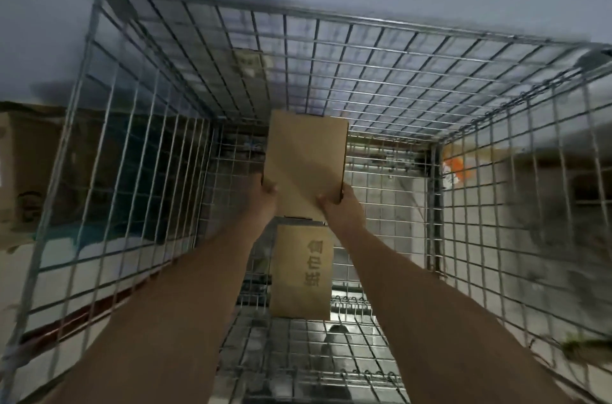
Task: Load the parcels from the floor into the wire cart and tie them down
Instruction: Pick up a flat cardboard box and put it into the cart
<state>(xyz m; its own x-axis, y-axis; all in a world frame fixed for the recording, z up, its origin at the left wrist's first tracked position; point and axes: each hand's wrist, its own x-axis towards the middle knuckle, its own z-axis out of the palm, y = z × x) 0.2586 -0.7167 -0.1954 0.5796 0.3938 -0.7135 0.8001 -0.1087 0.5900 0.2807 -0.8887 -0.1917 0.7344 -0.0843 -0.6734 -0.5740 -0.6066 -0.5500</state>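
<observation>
I look down into a tall wire cart (99,125) from above. Both my arms reach deep inside it. My left hand (265,196) and my right hand (341,206) grip the near corners of a plain brown cardboard parcel (306,158), held low over the mesh floor of the cart. A second brown parcel (303,274) with printed characters lies on the cart floor just nearer to me, between my forearms and partly under the held one.
The cart's wire walls rise on all sides around my arms. A large cardboard box (29,165) stands outside the left wall. Something with orange on it (458,168) shows beyond the right wall. The floor outside is grey.
</observation>
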